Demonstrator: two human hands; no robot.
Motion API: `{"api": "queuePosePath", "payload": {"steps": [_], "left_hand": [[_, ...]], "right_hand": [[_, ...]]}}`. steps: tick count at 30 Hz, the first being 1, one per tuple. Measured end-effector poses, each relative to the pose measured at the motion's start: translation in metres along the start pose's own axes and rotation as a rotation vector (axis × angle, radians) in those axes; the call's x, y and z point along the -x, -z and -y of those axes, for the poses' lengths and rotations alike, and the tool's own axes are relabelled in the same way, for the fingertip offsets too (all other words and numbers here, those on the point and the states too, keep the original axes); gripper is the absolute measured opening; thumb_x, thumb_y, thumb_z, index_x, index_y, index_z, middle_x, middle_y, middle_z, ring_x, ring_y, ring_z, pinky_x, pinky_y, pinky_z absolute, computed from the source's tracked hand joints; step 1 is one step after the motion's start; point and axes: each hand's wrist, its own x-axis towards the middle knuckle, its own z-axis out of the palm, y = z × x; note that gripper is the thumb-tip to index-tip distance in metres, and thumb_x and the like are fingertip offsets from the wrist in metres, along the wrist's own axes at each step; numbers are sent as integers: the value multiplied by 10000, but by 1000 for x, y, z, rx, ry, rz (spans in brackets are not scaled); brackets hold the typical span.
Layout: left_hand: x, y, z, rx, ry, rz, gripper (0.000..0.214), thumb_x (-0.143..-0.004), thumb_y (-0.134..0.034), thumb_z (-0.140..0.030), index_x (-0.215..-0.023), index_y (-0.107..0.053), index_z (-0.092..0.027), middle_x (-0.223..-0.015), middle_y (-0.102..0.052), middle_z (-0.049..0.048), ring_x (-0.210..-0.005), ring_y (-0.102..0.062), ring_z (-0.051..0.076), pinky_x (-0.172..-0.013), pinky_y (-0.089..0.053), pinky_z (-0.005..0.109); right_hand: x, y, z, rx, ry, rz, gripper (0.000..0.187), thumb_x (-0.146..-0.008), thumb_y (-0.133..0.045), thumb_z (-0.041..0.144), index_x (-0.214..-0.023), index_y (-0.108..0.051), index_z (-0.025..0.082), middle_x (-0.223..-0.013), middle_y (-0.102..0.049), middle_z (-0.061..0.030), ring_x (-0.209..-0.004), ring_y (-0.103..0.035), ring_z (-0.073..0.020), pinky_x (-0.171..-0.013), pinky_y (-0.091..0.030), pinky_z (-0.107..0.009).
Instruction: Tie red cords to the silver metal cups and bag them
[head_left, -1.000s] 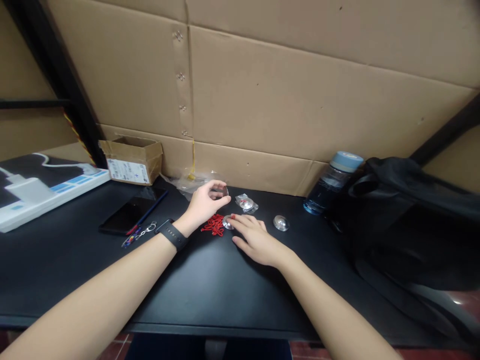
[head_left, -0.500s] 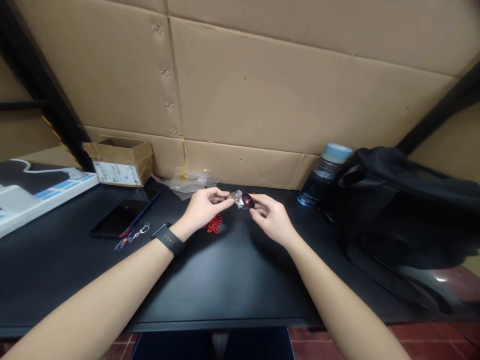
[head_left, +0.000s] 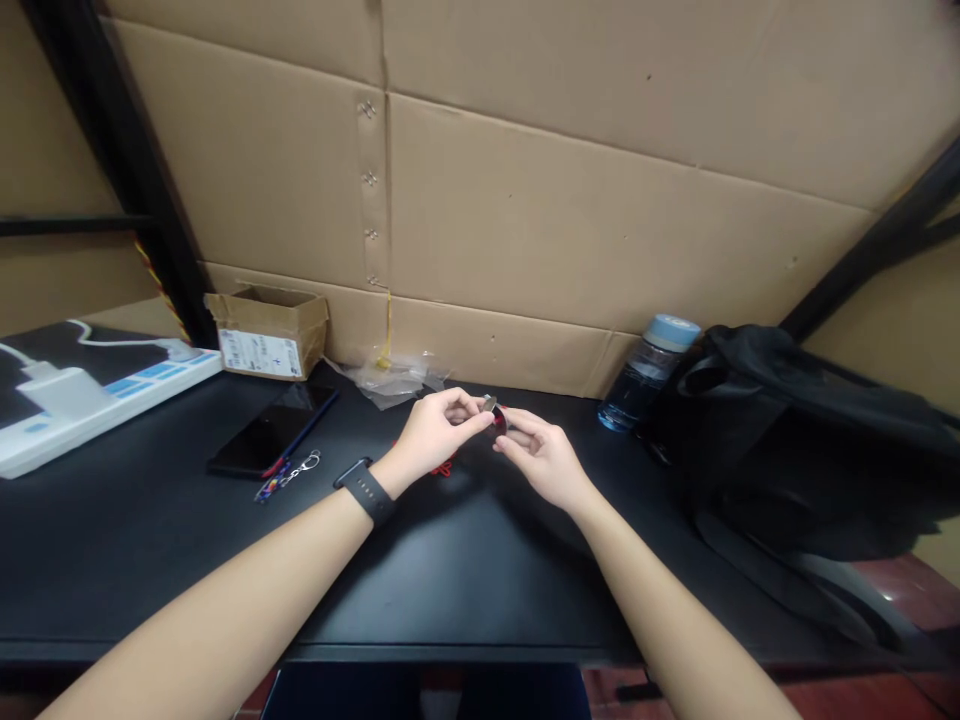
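Over the middle of the black desk, my left hand (head_left: pixel 442 425) pinches a small round metallic piece (head_left: pixel 490 404), tilted so mostly its edge shows. My right hand (head_left: pixel 541 455) grips a small dark round disc (head_left: pixel 500 424) with red on its face, between thumb and fingers. The two pieces are close together and overlap in the view; I cannot tell whether they touch. Partly hidden behind and under my left hand lies a knotted red cord (head_left: pixel 444 468). A black watch band is on my left wrist.
A phone (head_left: pixel 274 430) with a charm strap (head_left: pixel 289 477) lies left. Behind are an open cardboard box (head_left: pixel 270 330), a clear plastic bag (head_left: pixel 394 378) and a white power strip (head_left: pixel 142 400). At right stand a water bottle (head_left: pixel 645 375) and a black backpack (head_left: pixel 810 440).
My two hands have drawn closer together. The metallic piece has come up to the dark disc, and both have turned more edge-on. The head view has shifted slightly.
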Motion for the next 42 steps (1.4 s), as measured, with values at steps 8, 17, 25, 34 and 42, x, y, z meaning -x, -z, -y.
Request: {"api": "queuePosePath", "payload": {"steps": [8, 17, 25, 34, 42], "left_hand": [[-2, 3, 5, -186, -28, -45, 269, -804, -794, -415, -917, -690, -194, -1044, -788, 76, -972, -750, 238, -945, -573, 383], [0, 7, 0, -582, -257, 65, 169, -941, -632, -273, -989, -791, -244, -1071, -797, 27, -1003, -740, 227, -972, -531, 349], [2, 0, -5, -437, -174, 36, 134, -878, -672, -222, -922, -795, -248, -960, -810, 10, -900, -762, 221, -895, -572, 337], [7, -13, -3, -81, 21, -25, 203, -812, -759, -337, -939, -703, -188, -955, -780, 52, -701, -746, 185, -650, -579, 269], [2, 14, -5, -724, -244, 243, 258, -926, -628, -302, -1164, -694, -229, -999, -770, 76, -946, -721, 264, -866, -534, 369]], "right_hand": [[0, 13, 2, 588, 186, 190, 385, -987, -548, 163, -1333, -685, 259, -1370, -667, -96, -1263, -638, -256, -1099, -517, -440], [4, 20, 7, 748, 115, 259, 327, -931, -634, 186, -1249, -696, 228, -1286, -706, -97, -1165, -679, -258, -1034, -524, -416], [1, 6, 10, 650, 233, 26, 523, -883, -701, 214, -1387, -566, 256, -1393, -621, -114, -1274, -604, -273, -1072, -498, -452], [2, 9, 13, 606, 194, 13, 529, -811, -768, 228, -1322, -646, 286, -1261, -732, -55, -1079, -725, -255, -985, -573, -413], [3, 10, 17, 574, 151, -133, 549, -755, -749, 204, -1277, -589, 258, -1159, -738, -61, -943, -728, -226, -850, -590, -361]]}}
